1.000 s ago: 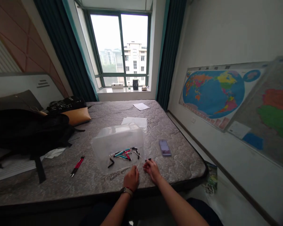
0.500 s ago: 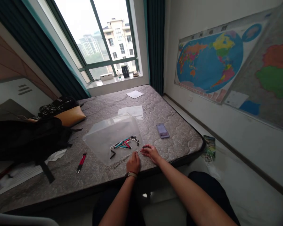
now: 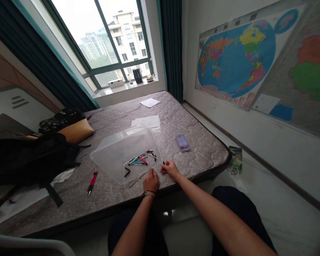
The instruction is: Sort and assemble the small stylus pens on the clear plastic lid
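Note:
My left hand (image 3: pixel 150 181) is closed at the near edge of a clear plastic container (image 3: pixel 109 161), pinching a thin pale stick that looks like a pen refill (image 3: pixel 155 166). Just right of it my right hand (image 3: pixel 170 170) is closed, with a small black pen piece (image 3: pixel 164 163) at its fingertips. The two hands are close together but apart. In the container lies a pile of pen parts (image 3: pixel 138 159), with teal and red barrels, black pieces and thin refills. Two short black tubes (image 3: pixel 127 172) lie apart from the pile. Red and black pens (image 3: pixel 92 183) lie on the mattress at left.
The patterned mattress (image 3: pixel 202 153) bears everything. A pixelated bluish object (image 3: pixel 183 143) lies right of the container, and papers (image 3: pixel 149 122) lie behind it. At left are a black bag (image 3: pixel 34 160) and a tan pouch (image 3: pixel 77 131). The mattress's near edge runs below my hands.
My right hand's fingers have curled in more tightly, and the black piece now points upward from them. My left hand stays nearly in place. The whole view has shifted slightly.

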`<control>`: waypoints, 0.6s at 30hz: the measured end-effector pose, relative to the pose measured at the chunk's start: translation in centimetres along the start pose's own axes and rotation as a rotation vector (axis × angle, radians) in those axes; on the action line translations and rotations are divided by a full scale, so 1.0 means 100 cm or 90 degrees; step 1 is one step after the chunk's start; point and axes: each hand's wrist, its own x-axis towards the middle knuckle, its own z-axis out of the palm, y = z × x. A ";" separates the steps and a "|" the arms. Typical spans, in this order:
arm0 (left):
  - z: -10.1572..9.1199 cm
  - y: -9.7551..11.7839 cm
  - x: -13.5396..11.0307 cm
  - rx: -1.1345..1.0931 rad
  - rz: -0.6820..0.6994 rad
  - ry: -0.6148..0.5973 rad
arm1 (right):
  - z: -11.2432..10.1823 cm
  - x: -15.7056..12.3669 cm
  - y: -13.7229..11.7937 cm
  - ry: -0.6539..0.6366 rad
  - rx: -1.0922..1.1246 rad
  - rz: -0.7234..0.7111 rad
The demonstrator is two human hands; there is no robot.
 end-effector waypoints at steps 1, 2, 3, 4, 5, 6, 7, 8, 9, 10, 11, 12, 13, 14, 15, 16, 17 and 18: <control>0.001 -0.001 0.000 -0.004 -0.004 0.005 | 0.000 0.000 0.000 -0.003 -0.003 0.000; 0.002 -0.002 0.000 -0.010 -0.008 0.010 | 0.000 0.000 0.001 -0.005 -0.004 0.000; 0.003 -0.002 0.000 -0.017 -0.011 0.016 | 0.000 0.000 0.001 -0.008 -0.005 0.000; 0.003 -0.003 0.000 -0.024 -0.015 0.021 | 0.001 0.000 0.001 -0.012 -0.006 0.001; 0.004 -0.004 0.000 -0.031 -0.021 0.026 | 0.001 0.000 0.002 -0.015 -0.008 0.003; 0.004 -0.004 0.000 -0.039 -0.026 0.031 | 0.001 0.000 0.002 -0.017 -0.011 0.003; 0.004 -0.005 0.000 -0.046 -0.030 0.034 | 0.001 0.000 0.003 -0.019 -0.016 0.003; 0.004 -0.005 0.000 -0.053 -0.032 0.038 | 0.001 0.000 0.003 -0.021 -0.021 0.001; 0.005 -0.006 0.000 -0.059 -0.032 0.042 | 0.001 0.000 0.004 -0.023 -0.028 -0.002; 0.005 -0.006 0.000 -0.063 -0.031 0.047 | 0.001 0.000 0.005 -0.027 -0.036 -0.005; 0.006 -0.007 0.000 -0.065 -0.028 0.052 | 0.001 0.001 0.006 -0.031 -0.046 -0.009; 0.007 -0.007 0.000 -0.066 -0.025 0.056 | 0.001 0.001 0.007 -0.035 -0.056 -0.013; 0.008 -0.008 0.000 -0.066 -0.022 0.060 | 0.001 0.002 0.008 -0.039 -0.066 -0.017; 0.009 -0.008 0.000 -0.066 -0.020 0.063 | 0.001 0.002 0.008 -0.042 -0.077 -0.021; 0.009 -0.009 0.001 -0.066 -0.018 0.066 | 0.001 0.002 0.009 -0.044 -0.086 -0.026; 0.010 -0.009 0.001 -0.065 -0.018 0.068 | 0.001 0.002 0.010 -0.045 -0.095 -0.031; 0.011 -0.009 0.001 -0.065 -0.017 0.071 | 0.001 0.003 0.010 -0.045 -0.103 -0.034; 0.011 -0.009 0.001 -0.064 -0.017 0.073 | 0.001 0.003 0.011 -0.046 -0.110 -0.037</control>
